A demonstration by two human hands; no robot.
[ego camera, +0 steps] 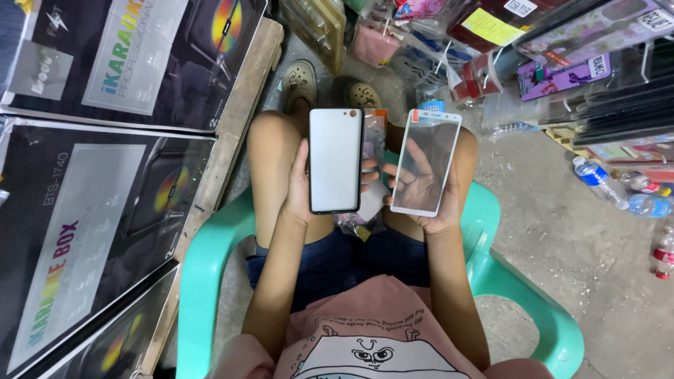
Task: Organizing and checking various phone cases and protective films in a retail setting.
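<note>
My left hand (300,184) holds a smartphone (335,160) upright above my lap; its white screen faces me inside a black case. Beside it, my right hand (421,189) holds a clear glass screen protector (425,163) with a white border, and my fingers show through it. The two items are side by side, a small gap apart. Small plastic packets (372,133) lie on my lap behind the phone, partly hidden. I sit on a turquoise plastic chair (203,267).
Large black speaker boxes (98,231) are stacked along the left beside a wooden pallet edge (239,119). Racks of packaged phone accessories (562,56) hang at the upper right. Plastic bottles (618,193) lie on the concrete floor at right. A pair of shoes (300,83) stands ahead.
</note>
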